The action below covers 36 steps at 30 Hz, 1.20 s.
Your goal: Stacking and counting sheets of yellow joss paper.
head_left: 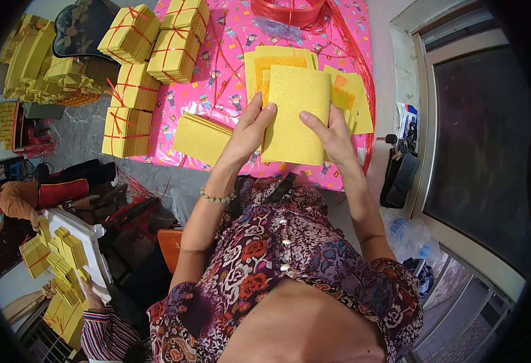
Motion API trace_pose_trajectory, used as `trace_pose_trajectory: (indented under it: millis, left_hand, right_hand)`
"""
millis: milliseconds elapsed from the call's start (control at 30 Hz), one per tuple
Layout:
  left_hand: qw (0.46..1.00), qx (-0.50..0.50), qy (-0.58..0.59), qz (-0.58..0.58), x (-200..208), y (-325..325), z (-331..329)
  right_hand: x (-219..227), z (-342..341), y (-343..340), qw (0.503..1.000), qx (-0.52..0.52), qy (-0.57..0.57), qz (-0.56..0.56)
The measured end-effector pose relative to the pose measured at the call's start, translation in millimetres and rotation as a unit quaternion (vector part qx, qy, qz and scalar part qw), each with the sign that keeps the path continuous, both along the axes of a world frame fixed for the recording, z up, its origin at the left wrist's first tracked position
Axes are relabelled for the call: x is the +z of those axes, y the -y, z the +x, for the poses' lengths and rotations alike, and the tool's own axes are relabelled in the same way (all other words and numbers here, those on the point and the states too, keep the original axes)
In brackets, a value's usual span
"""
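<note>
Between my hands, over the near edge of the pink table, is a folded stack of yellow paper (297, 112). My left hand (252, 128) grips its left edge, thumb on the front face. My right hand (333, 134) closes on the right edge, its thumb also lying across the front. The fingers behind the paper are partly hidden. Behind it, loose yellow sheets with orange patches (283, 59) lie spread on the table, with more sheets (355, 97) to the right. Left of my left hand lies a flat folded yellow stack (202, 139).
Yellow paper bundles tied with red string (126, 130) line the table's left side. A red string coil (289, 11) sits at the far edge of the pink patterned tablecloth (229, 78). At lower left, a person's striped sleeve (109, 333) is near more yellow stacks (66, 257). A door (483, 139) stands right.
</note>
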State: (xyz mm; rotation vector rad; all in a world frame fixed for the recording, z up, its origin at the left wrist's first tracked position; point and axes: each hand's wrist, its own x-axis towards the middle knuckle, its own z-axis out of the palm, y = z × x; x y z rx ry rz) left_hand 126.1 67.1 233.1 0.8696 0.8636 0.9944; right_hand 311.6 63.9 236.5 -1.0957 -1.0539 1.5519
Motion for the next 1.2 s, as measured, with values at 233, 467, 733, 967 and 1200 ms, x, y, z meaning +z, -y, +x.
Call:
trace_pose_trajectory:
  millis: [233,467,733,967,1200]
  left_hand:
    - [1.000,0.007,-0.011,-0.009,3.5,2.0,2.2]
    - [1.000,0.002,-0.013,0.004,12.7,4.6,7.2]
    - [0.993,0.058,-0.030,0.095,10.8,18.7,17.3]
    - [0.985,0.110,-0.072,0.115,22.4,36.0,27.4]
    - [0.980,0.133,-0.056,0.139,22.9,41.0,32.5]
  right_hand:
    - [0.1,2.4,2.2,0.999,0.021,0.025,0.025]
    - [0.4,3.9,5.2,0.997,0.031,0.054,0.036]
    - [8.6,0.3,16.3,0.992,-0.005,0.080,0.098]
    - [15.0,-4.7,28.9,0.982,-0.034,0.127,0.133]
    - [20.2,-3.9,31.3,0.981,-0.039,0.123,0.144]
